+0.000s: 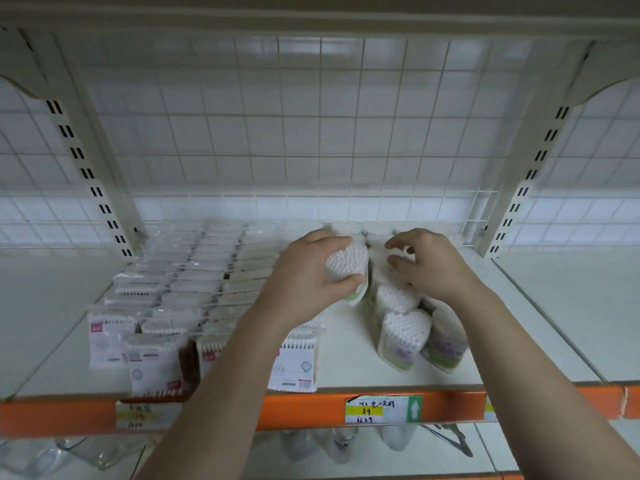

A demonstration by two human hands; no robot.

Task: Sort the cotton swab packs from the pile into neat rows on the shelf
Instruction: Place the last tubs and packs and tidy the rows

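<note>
Your left hand [311, 271] grips 1 heart-shaped swab pack [346, 266], thumb under its near edge and fingers curled over its far side, swab tips facing up. Just beside it, your right hand [436, 268] hovers with fingers bent; you cannot tell whether it pinches anything. Directly below that hand's wrist, toward you, a loose pile of similar packs [407, 329] stands on the shelf [349, 355], leaning against each other. Left of your left hand, flat swab packs [194, 282] run in rows from the wire grid back [311, 133] to the orange rail [311, 407].
</note>
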